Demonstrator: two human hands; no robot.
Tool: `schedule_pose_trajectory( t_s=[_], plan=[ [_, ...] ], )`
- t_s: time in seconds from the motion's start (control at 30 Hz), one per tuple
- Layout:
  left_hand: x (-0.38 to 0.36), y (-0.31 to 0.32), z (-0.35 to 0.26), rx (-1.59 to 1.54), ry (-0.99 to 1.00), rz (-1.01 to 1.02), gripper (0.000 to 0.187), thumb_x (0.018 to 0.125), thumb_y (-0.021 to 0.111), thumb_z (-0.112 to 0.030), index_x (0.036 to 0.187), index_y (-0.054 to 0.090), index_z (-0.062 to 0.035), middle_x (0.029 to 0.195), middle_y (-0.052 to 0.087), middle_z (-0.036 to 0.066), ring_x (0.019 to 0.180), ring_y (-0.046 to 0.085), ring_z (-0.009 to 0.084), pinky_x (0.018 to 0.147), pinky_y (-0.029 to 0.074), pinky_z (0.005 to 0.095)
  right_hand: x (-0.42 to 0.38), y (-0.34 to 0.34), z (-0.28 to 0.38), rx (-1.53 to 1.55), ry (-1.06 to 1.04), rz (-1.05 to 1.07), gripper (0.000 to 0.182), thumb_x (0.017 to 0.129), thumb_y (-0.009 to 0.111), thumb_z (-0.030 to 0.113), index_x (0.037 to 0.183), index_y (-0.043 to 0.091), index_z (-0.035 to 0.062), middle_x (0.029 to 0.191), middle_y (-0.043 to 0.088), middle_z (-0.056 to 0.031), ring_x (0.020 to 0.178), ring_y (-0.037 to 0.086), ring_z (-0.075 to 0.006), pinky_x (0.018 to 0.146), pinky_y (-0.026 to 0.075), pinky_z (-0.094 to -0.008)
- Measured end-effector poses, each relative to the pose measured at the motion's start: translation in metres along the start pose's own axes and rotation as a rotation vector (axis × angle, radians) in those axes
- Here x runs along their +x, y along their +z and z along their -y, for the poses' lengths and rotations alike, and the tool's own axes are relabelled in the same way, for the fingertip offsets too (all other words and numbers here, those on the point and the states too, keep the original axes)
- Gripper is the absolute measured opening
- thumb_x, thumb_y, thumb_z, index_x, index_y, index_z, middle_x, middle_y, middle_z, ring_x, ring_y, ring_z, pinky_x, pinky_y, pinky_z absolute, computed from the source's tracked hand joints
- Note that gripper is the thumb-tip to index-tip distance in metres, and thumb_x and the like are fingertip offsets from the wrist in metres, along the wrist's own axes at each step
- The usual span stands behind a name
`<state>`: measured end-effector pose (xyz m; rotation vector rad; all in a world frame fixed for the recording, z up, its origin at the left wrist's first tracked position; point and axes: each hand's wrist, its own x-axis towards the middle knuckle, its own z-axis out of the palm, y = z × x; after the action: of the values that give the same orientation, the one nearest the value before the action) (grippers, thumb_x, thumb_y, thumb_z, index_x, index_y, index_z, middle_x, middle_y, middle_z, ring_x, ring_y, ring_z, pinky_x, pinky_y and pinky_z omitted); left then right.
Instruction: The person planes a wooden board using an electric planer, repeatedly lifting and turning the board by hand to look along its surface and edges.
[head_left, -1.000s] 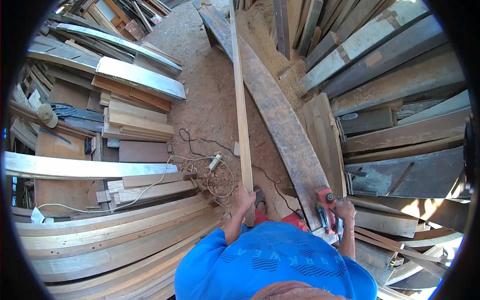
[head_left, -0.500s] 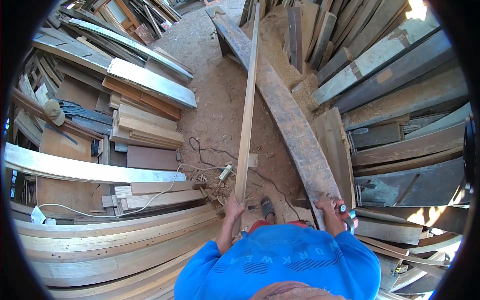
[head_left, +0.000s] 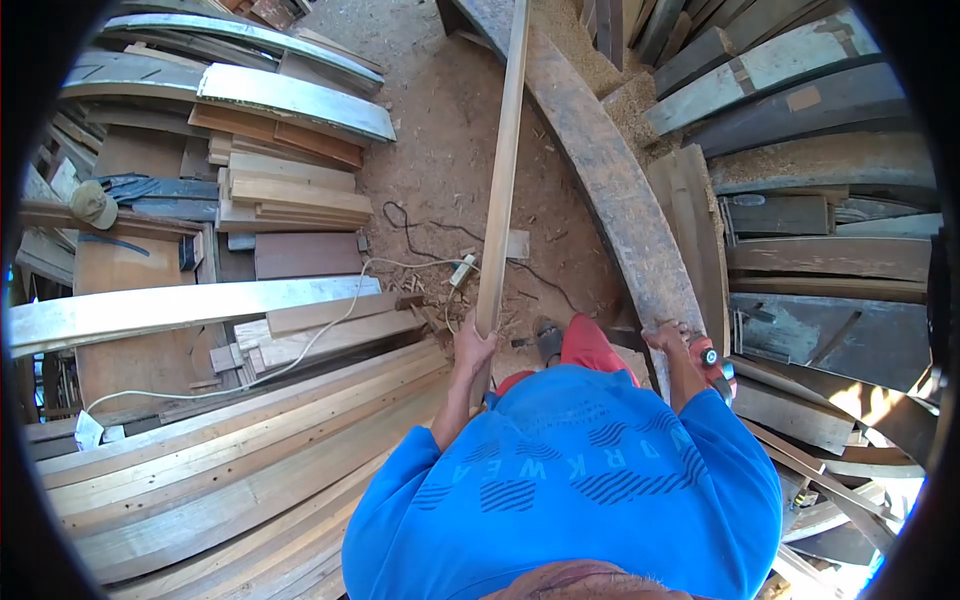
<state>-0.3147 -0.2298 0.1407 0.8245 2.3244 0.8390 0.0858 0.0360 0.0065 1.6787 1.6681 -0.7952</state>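
Observation:
My left hand (head_left: 474, 345) is wrapped round the near part of a long, narrow wooden strip (head_left: 503, 170), which stretches away from me toward the top of the view. On the right, my right hand (head_left: 668, 337) rests at the near end of a long, worn plank (head_left: 615, 170); its fingers are bent over the edge, and whether they grip is unclear. A red power tool (head_left: 711, 365) sits just right of that hand. The far end of the strip passes over the plank's left side.
Stacked boards (head_left: 250, 440) lie at the lower left, with more timber (head_left: 300, 190) above them. A power strip (head_left: 462, 270) and cords are on the dirt floor (head_left: 420, 150). Leaning planks (head_left: 810, 250) line the right side.
The view has tilted down and shifted, so both hands appear higher. A red-clothed leg now shows more fully between the strip and the plank. My left hand still holds the strip.

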Motion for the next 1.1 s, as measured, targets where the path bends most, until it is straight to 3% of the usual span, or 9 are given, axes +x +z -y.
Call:
schedule_pose_trajectory(
  t_s=[0.17, 0.4, 0.63, 0.67, 0.77, 0.83, 0.9, 0.97, 1.1],
  plan=[
    [0.010, -0.008, -0.013, 0.049, -0.016, 0.064, 0.061, 0.080, 0.071, -0.022, 0.137, 0.056, -0.0060, 0.114, 0.071, 0.025, 0.108, 0.069, 0.0414, 0.094, 0.055, 0.0473, -0.038, -0.018, 0.016, 0.064, 0.061, 0.005, 0.102, 0.083, 0.066, 0.066, 0.162, 0.029, 0.0114, 0.167, 0.009, -0.0319, 0.152, -0.001, -0.0574, 0.122, 0.013, -0.0649],
    [0.037, -0.003, -0.016, 0.084, 0.015, 0.020, 0.059, 0.081, 0.073, -0.028, 0.134, 0.059, -0.0072, 0.114, 0.071, 0.024, 0.107, 0.069, 0.0411, 0.093, 0.055, 0.0475, -0.019, -0.015, 0.009, -0.028, 0.001, 0.078, 0.121, 0.082, 0.066, 0.070, 0.159, 0.015, -0.0080, 0.167, 0.010, -0.0311, 0.152, 0.007, -0.0568, 0.123, 0.018, -0.0597],
    [0.070, -0.001, -0.031, 0.067, 0.050, -0.036, 0.060, 0.081, 0.074, -0.030, 0.134, 0.060, -0.0073, 0.115, 0.072, 0.021, 0.109, 0.070, 0.0372, 0.095, 0.054, 0.0449, -0.018, -0.024, 0.022, 0.074, 0.214, 0.117, 0.128, 0.079, 0.069, 0.068, 0.160, 0.005, -0.0076, 0.165, 0.007, -0.0361, 0.152, 0.010, -0.0545, 0.123, 0.020, -0.0576],
    [0.076, -0.001, -0.035, 0.070, 0.035, -0.032, 0.060, 0.081, 0.074, -0.031, 0.134, 0.060, -0.0070, 0.114, 0.072, 0.022, 0.109, 0.070, 0.0375, 0.095, 0.054, 0.0450, -0.011, -0.019, 0.020, 0.066, 0.225, 0.105, 0.123, 0.079, 0.067, 0.070, 0.161, 0.010, -0.0041, 0.167, 0.006, -0.0327, 0.152, 0.011, -0.0557, 0.122, 0.020, -0.0591],
    [0.100, -0.003, -0.050, 0.052, 0.011, -0.019, 0.059, 0.080, 0.075, -0.031, 0.132, 0.061, -0.0063, 0.112, 0.072, 0.022, 0.108, 0.070, 0.0379, 0.094, 0.054, 0.0458, 0.012, -0.004, 0.011, -0.047, 0.087, 0.077, 0.108, 0.079, 0.065, 0.071, 0.155, 0.038, -0.0006, 0.163, 0.024, -0.0315, 0.150, 0.012, -0.0571, 0.122, 0.020, -0.0597],
    [0.120, -0.003, -0.059, 0.044, -0.003, -0.009, 0.059, 0.080, 0.075, -0.031, 0.131, 0.061, -0.0056, 0.112, 0.072, 0.023, 0.107, 0.070, 0.0380, 0.094, 0.054, 0.0463, 0.037, -0.002, 0.003, -0.049, 0.086, 0.267, 0.112, 0.080, 0.066, 0.072, 0.157, 0.031, -0.0015, 0.167, 0.011, -0.0281, 0.153, 0.004, -0.0534, 0.124, 0.013, -0.0600],
    [0.152, 0.002, -0.072, 0.037, -0.009, -0.008, 0.058, 0.080, 0.075, -0.031, 0.130, 0.061, -0.0047, 0.111, 0.072, 0.023, 0.107, 0.070, 0.0381, 0.093, 0.054, 0.0467, 0.068, 0.011, -0.005, -0.091, 0.057, 0.320, 0.106, 0.082, 0.065, 0.070, 0.154, 0.035, -0.0013, 0.165, 0.015, -0.0277, 0.150, 0.013, -0.0512, 0.122, 0.017, -0.0601],
    [0.188, 0.009, -0.084, 0.009, 0.030, -0.027, 0.057, 0.081, 0.074, -0.031, 0.131, 0.061, -0.0057, 0.111, 0.072, 0.024, 0.106, 0.070, 0.0405, 0.092, 0.055, 0.0487, 0.092, 0.035, -0.016, -0.178, 0.001, 0.251, 0.090, 0.087, 0.063, 0.066, 0.146, 0.051, -0.0001, 0.158, 0.036, -0.0305, 0.144, 0.039, -0.0506, 0.116, 0.035, -0.0600],
    [0.261, 0.016, -0.123, -0.003, 0.063, -0.008, 0.059, 0.082, 0.074, -0.032, 0.133, 0.058, -0.0064, 0.110, 0.072, 0.025, 0.106, 0.069, 0.0420, 0.090, 0.055, 0.0506, 0.084, 0.013, -0.017, -0.151, 0.001, 0.335, 0.078, 0.088, 0.062, 0.062, 0.136, 0.055, 0.0005, 0.144, 0.043, -0.0280, 0.129, 0.045, -0.0464, 0.106, 0.039, -0.0569]
  ],
)
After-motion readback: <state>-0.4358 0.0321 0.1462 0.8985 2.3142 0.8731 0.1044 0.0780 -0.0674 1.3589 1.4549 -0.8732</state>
